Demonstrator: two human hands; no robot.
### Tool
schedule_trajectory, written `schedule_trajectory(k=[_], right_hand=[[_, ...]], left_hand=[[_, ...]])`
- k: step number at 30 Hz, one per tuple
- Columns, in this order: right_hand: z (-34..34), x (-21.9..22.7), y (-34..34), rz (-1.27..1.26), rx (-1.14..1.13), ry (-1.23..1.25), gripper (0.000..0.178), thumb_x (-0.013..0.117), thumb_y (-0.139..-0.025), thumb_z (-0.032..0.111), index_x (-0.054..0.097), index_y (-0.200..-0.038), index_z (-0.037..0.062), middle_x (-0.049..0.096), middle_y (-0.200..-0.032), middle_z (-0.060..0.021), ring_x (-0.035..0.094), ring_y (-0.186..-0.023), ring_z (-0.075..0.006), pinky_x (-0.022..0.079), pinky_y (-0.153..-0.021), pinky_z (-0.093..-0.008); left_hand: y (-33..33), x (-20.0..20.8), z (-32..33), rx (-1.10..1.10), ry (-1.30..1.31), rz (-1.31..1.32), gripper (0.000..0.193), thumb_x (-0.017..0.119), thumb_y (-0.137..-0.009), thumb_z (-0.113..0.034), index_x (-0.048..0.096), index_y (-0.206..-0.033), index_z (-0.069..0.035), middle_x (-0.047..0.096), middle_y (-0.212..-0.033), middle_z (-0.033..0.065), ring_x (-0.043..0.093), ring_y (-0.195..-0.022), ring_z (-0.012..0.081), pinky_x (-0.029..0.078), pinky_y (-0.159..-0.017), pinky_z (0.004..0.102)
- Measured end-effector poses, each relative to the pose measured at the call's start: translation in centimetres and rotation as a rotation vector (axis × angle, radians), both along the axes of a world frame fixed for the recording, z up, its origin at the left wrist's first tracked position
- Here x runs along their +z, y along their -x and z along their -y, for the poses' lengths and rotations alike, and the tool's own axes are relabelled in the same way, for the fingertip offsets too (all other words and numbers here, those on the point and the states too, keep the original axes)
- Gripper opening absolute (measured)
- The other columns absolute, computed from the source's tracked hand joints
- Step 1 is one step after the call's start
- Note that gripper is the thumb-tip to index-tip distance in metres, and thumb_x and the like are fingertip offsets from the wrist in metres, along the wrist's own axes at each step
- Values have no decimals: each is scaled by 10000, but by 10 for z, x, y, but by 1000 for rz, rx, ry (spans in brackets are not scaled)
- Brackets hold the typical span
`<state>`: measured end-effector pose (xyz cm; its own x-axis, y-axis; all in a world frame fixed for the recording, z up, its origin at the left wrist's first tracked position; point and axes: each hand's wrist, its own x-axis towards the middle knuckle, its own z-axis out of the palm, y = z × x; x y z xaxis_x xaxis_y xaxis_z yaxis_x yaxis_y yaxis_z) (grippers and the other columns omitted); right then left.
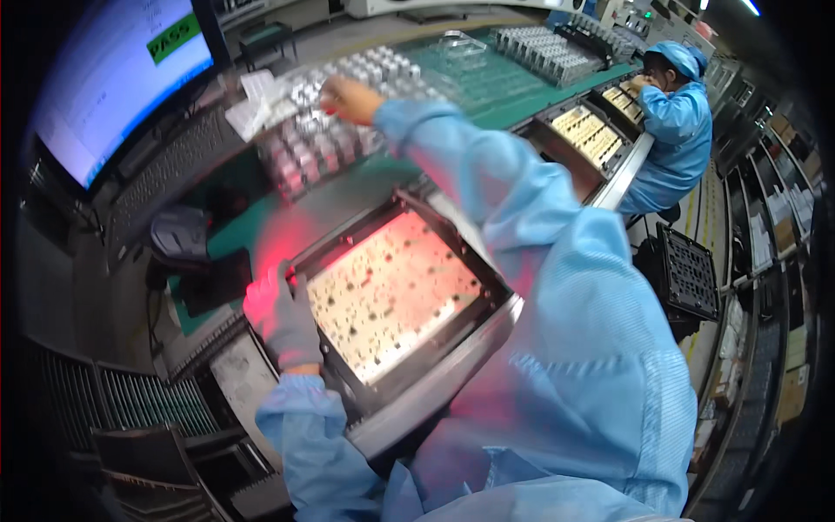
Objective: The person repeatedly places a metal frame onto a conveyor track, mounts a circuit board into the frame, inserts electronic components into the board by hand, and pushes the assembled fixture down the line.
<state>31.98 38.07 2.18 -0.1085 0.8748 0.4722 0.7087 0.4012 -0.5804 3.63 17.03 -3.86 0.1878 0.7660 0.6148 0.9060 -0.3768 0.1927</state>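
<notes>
Head view: found gold panel (391,291) at center of picture, tilted, seated inside black housing (461,248), dotted with dark holes or spots, washed red toward its right part. Had gray-gloved left hand (291,317) at left edge of housing, center-left of picture, fingers bent, blurred, lit red; could not tell if gripping the edge or just resting there. Stretched right hand (352,100) to upper center-left, above shiny metal parts (304,152) standing in rows; saw fingers curled, motion-blurred, could not tell if closed on anything. Wore light blue sleeves (487,165) on both arms.

Noted monitor (122,78) at upper left with green label on screen, keyboard (174,165) just below, white papers (261,104) between keyboard and right hand. Spotted green mat (496,96) across upper center, second batch of metal parts (548,52) on it, farther right. Saw second gold panel (587,135) at upper right, near co-worker (687,122) in blue cap and coat, seated, one hand raised near face. Marked black perforated plate (690,274) at right, stocked shelves (787,200) along right rim, rollers (156,400) at lower left.
</notes>
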Motion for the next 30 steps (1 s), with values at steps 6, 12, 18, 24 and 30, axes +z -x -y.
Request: schedule_trajectory(k=[6,12,18,24,30], right_hand=[[173,22,-40,33,458,319,331,590,-922,222,565,-1186,25,623,-991,-84,609,-881,-154,487,-784,-292],[201,-21,-21,25,514,277,322,666,-842,151,591,-1133,37,622,-962,-111,606,-891,-191,479,-789,-313],[196,-44,-3,362,496,51,253,632,-807,92,608,-1058,72,578,-902,-100,618,-816,-261,498,-742,-345],[192,-40,-2,422,484,110,224,655,-784,95,619,-1003,62,584,-883,-92,616,-827,-246,490,-738,-339],[181,-32,2,442,392,273,211,756,-688,159,673,-854,60,649,-762,-82,629,-730,-226,477,-651,-348]], left_hand=[[-10,6,-2,-32,103,211,277,730,-739,-184,649,-996,-118,651,-773,53,573,-800,260,432,-783,389],[-9,-3,8,-9,118,198,277,717,-744,-167,652,-1012,-140,679,-852,24,583,-889,233,375,-955,391],[-5,-15,7,-116,124,293,166,667,-797,-127,652,-951,-66,701,-821,69,642,-837,223,363,-1003,392],[-1,-18,8,-227,66,402,254,699,-725,-56,658,-975,-37,673,-856,103,599,-885,264,461,-846,355],[5,-32,1,-328,176,621,270,696,-759,-81,653,-1019,-24,678,-908,114,614,-930,263,413,-956,360]])
